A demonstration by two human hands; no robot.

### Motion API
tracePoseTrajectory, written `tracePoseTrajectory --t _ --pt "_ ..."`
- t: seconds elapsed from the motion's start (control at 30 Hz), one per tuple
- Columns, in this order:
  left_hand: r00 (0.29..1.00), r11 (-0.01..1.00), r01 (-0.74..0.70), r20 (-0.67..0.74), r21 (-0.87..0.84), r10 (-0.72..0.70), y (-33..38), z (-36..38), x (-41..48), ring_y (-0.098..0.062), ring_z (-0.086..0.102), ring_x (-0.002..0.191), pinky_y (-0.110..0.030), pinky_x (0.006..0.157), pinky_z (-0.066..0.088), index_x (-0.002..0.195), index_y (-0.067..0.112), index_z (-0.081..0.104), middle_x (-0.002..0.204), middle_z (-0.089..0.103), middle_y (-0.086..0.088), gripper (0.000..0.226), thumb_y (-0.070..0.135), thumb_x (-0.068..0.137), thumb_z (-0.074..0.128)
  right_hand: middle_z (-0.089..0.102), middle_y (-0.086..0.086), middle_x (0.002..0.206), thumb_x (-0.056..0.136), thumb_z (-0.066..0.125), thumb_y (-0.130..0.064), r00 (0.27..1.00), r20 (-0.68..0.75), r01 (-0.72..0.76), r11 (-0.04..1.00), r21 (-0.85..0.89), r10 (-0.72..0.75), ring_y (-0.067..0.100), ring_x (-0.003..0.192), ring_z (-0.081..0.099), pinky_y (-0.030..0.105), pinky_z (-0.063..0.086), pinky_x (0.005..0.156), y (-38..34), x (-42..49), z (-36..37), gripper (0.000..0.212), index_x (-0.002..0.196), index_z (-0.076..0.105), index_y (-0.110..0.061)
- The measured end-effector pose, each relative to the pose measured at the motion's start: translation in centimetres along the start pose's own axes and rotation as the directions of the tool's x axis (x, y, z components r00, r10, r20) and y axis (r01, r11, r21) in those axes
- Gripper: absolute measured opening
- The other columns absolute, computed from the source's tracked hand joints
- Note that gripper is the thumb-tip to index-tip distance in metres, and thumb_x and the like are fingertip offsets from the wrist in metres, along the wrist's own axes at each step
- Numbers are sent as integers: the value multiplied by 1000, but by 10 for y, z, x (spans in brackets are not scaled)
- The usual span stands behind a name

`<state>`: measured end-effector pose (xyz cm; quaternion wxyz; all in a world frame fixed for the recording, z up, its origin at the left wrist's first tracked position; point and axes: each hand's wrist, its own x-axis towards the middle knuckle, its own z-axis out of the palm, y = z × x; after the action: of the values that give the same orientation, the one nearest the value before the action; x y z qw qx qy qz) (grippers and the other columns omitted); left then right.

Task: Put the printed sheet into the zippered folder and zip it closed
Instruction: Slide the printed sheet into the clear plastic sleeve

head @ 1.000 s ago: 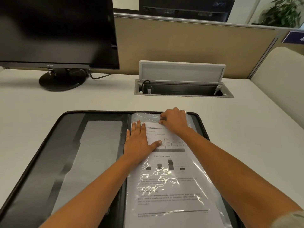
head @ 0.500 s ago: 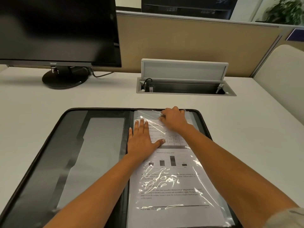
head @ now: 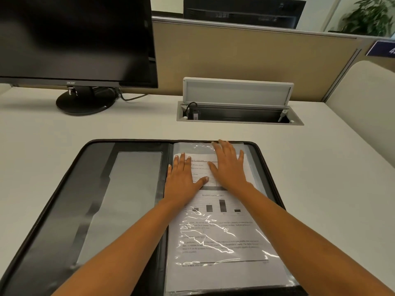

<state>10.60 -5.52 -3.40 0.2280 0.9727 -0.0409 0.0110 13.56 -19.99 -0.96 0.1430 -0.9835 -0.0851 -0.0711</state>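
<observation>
I see soft, even, fairly bright overhead light. White glare streaks the clear sleeve (head: 222, 238) over the printed sheet (head: 213, 197), obscuring its small print. Wide-angle distortion bends the edges of the desk (head: 320, 189).

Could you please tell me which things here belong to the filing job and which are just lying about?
Job: zippered folder, open; printed sheet in its clear sleeve; left hand and right hand, flat on the sheet.
Lying about: monitor; desk cable box, lid up; plant.
</observation>
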Motion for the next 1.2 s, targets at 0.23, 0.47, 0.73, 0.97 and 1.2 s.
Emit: tracePoseTrajectory --t 0.23,0.47,0.73,0.97,1.2 --pt "998 995 -46 -30 89 49 -22 -11 -38 -20 1 143 -44 114 -5 145 20 13 156 8 -4 76 65 85 30 24 -3 151 92 38 -47 994 68 -87 995 55 84 18 141 11 58 3 112 25 -64 -3 46 135 35 -29" --pt "1000 984 -5 24 177 1 -55 -43 -93 -19 4 143 -47 116 3 145 22 14 156 8 -3 83 73 78 14 23 -6 151 86 40 -59 989 59 -142 986 86 138 17 141 13 58 2 113 45 -120 -16 53 134 36 -36" --pt "981 939 195 -31 282 -194 -84 -55 -162 -20 2 143 -57 112 3 144 34 7 157 3 -1 77 72 77 12 13 -10 154 74 27 -74 969 120 -220 975 37 214 17 143 7 60 5 112 50 -175 -23 69 136 26 -44" --pt "980 958 192 -89 214 -176 -91 -57 -183 -19 3 144 -53 114 3 144 34 11 156 7 0 89 80 69 -3 11 -11 155 70 19 -76 966 122 -229 973 -19 230 17 143 5 60 8 111 47 -183 -20 75 138 20 -46" --pt "982 969 165 -126 186 -143 -99 -53 -162 -22 6 143 -54 113 3 144 31 17 156 13 -3 68 64 85 26 13 -10 155 81 31 -70 967 123 -222 975 -29 224 19 143 8 61 9 110 49 -162 -17 64 139 21 -45"
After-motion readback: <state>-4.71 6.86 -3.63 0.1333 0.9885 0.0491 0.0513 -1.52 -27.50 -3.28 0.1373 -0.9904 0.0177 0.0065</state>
